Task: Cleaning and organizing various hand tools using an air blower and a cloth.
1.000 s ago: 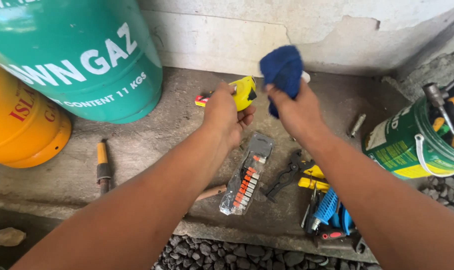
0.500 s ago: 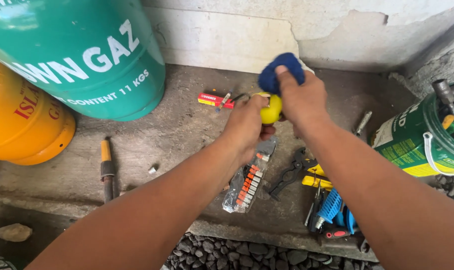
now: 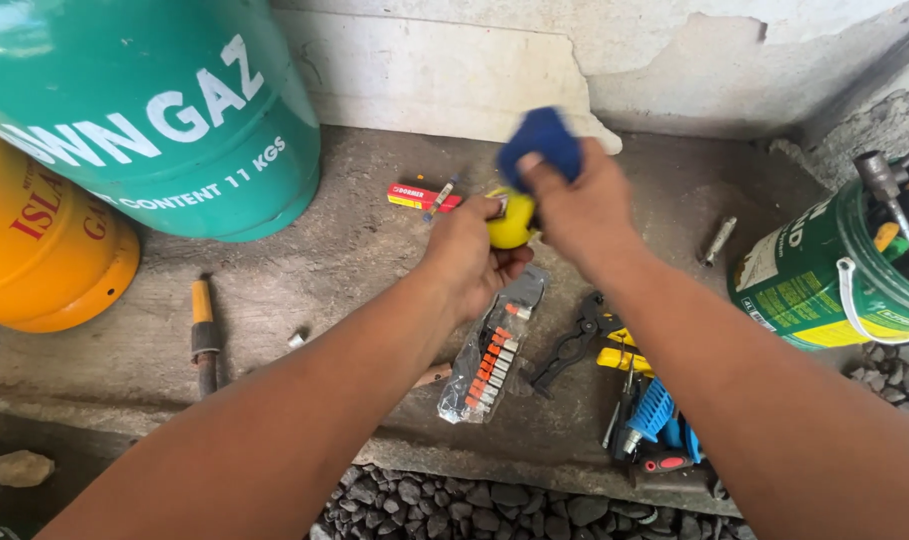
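Above the concrete ledge, close to the cracked wall, I hold a small yellow tape measure [image 3: 511, 222] in my left hand [image 3: 466, 255], my fingers clamped round its lower side, while my right hand [image 3: 574, 205] presses a bunched blue cloth [image 3: 540, 140] against its top, those fingers closed on the cloth. Both are off the ledge [image 3: 354, 250], in the air between my hands. Directly under them lies a clear packet of screwdriver bits [image 3: 489, 360], and to its right a black plier-like tool [image 3: 572, 343] beside a heap of yellow and blue-handled tools [image 3: 654, 420]. A little red and yellow packet [image 3: 419, 196] rests near the wall just behind my left hand. Farther left a yellow-handled tool [image 3: 205, 330] lies in front of a green gas cylinder [image 3: 154, 110] and an orange one [image 3: 44, 250]; at the far right a green bucket [image 3: 824, 290] stands full of tools. I judge the grip to be the weak point: the tape measure is rounded and smooth, and if I rub hard with the cloth it could twist out of my left fingers and drop onto the packet or roll off the ledge's edge into the gravel [image 3: 494, 505] below. The cloth could also snag on the case's clip.
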